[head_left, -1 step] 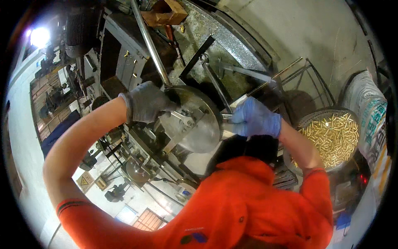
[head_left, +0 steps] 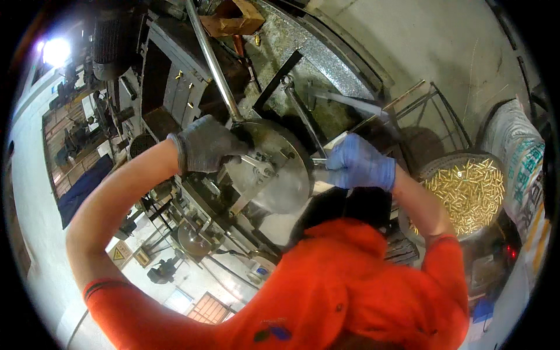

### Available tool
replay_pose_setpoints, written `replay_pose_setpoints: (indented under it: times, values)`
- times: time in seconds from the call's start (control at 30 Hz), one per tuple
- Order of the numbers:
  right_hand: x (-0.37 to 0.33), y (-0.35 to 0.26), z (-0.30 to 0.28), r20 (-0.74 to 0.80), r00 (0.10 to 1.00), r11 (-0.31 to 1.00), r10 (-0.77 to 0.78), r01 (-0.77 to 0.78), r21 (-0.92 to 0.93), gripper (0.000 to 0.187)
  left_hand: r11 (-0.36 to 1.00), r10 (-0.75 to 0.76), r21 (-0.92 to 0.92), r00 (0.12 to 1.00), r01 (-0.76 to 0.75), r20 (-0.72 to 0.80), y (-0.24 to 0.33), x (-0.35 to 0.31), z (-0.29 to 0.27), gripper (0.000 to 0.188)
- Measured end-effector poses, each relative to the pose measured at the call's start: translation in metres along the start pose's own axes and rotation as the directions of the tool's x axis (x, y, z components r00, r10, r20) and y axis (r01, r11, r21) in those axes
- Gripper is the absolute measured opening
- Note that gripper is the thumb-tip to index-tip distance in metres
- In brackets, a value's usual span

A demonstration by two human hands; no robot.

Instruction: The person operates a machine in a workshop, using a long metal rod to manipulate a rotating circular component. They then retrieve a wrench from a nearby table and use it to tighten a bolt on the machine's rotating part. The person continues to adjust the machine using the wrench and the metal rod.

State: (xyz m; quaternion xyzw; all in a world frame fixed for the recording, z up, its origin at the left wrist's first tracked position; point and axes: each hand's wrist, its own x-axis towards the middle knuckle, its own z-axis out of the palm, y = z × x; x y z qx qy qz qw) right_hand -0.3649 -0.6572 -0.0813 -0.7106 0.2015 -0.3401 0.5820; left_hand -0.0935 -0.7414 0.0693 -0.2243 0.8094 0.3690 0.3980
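My left hand (head_left: 207, 144), in a dark grey glove, is closed round the handle of a steel wrench (head_left: 259, 165). The wrench's head lies over a fitting near the middle of a round metal disc (head_left: 289, 189) on the machine. A flat bar (head_left: 248, 198) crosses the disc's face. At the disc's right edge my right hand (head_left: 359, 163), gloved in blue, is closed on a short shiny metal piece (head_left: 319, 163); the fingers hide most of it, so its kind does not show.
A round tub (head_left: 431, 170) of small brass-coloured parts (head_left: 466, 195) stands at the right beside a white woven sack (head_left: 516, 157). A long steel bar (head_left: 213, 61) slants up from the disc. Behind it, a brown box (head_left: 233, 18) and a red-handled tool (head_left: 240, 46) lie on the machine bed.
My left forearm and elbow have shifted slightly to the right. My right hand sits a touch higher. Both grips look the same.
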Motion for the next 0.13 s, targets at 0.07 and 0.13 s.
replay_pose_setpoints:
  times: [0.07, 0.13]
  values:
    - [0.004, -0.002, -0.007, 0.09, 0.992, 0.996, 0.088, -0.086, -0.019, 0.036, 0.998, -0.034, -0.059, 0.993, 0.028, -0.112, -0.006, -0.007, 0.019, 0.04]
    - [0.003, -0.008, -0.011, 0.133, 0.98, 0.989, 0.149, -0.145, -0.036, 0.033, 0.995, -0.079, -0.08, 0.972, 0.063, -0.221, -0.002, -0.009, 0.022, 0.049]
